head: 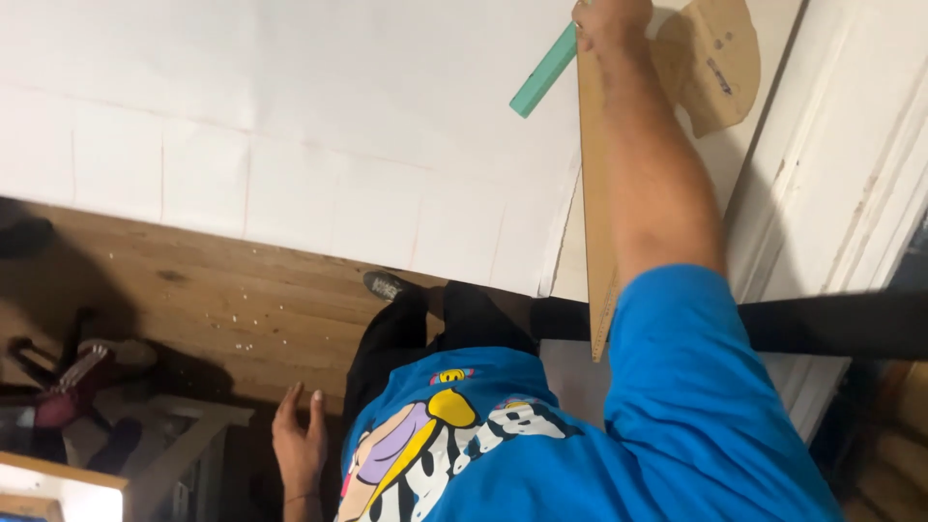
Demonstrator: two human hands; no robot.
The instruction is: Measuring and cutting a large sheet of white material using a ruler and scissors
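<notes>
Fingers of the right hand [611, 21] curl over the top end of a long wooden straightedge [594, 184], pressing it flat on the white sheet [290, 126]; a green marker [542, 71] juts from the same grip. Beside it lies a curved cardboard template [713, 66]. The left hand [299, 440] hangs loosely spread, holding nothing, above the wooden floor [222, 290].
</notes>
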